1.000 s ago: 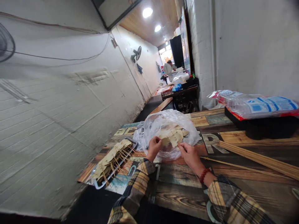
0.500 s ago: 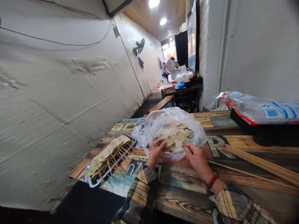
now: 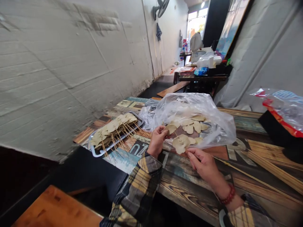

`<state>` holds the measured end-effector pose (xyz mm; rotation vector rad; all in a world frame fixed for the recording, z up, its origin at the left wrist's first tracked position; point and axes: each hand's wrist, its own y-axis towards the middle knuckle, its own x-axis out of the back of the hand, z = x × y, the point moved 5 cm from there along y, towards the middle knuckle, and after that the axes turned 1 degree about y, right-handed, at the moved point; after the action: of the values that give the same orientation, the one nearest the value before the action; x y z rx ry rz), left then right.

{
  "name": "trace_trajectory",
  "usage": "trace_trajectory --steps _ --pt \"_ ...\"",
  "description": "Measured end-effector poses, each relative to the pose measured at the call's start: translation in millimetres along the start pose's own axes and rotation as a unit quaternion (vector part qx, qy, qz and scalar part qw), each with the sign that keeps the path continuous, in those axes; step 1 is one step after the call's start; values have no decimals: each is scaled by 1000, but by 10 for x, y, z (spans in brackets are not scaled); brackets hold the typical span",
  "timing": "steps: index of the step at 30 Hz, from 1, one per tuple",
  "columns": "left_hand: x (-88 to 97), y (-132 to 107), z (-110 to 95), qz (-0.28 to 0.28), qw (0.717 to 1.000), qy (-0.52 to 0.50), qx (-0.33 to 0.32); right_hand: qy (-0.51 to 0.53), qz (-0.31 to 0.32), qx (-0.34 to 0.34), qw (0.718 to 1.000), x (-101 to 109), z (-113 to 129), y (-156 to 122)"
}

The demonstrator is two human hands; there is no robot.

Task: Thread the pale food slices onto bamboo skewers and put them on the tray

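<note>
Holding a wavy piece [image 3: 180,144] on a stick [image 3: 187,151]

Pinching the stick right under the wavy piece with the right hand [image 3: 201,164], thumb and first finger pressed close together. Held up at the near, open side of the plastic bag [image 3: 220,126]. Gripping a round piece [image 3: 170,128] in the left hand [image 3: 157,142], with fingers curled in tight, up and to the left of the wavy piece.

Close to the bag on the far side. Open toward the near edge of the table [image 3: 184,195], and open to the left too, over a bare strip before the tray [image 3: 97,154].

Flat, thin and pale tan, with a bumpy edge like a flower. Clear and crinkly for the bag, with more pale pieces [image 3: 188,129] inside. Striped like old painted boards for the table.

Slanting up and left from the right hand, along the line of the stick, with the broad face showing.

To the left, on the shiny tray, a long stack [image 3: 115,129] with thin sticks poking out at the right. To the right, a slanting bundle of sticks [image 3: 276,171]. Past that, a black box [image 3: 271,129] under a clear wrapper [image 3: 291,107].
</note>
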<state>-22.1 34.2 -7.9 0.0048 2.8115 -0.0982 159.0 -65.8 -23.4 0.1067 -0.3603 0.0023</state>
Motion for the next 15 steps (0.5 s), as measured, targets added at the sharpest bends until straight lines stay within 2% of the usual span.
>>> trace_trajectory --steps 8,15 --pt "-59 13 17 30 999 -5 -23 -36 1 -6 999 5 21 -1" --pt "-67 10 -17 17 998 8 -55 -40 12 -13 999 -4 -38 6"
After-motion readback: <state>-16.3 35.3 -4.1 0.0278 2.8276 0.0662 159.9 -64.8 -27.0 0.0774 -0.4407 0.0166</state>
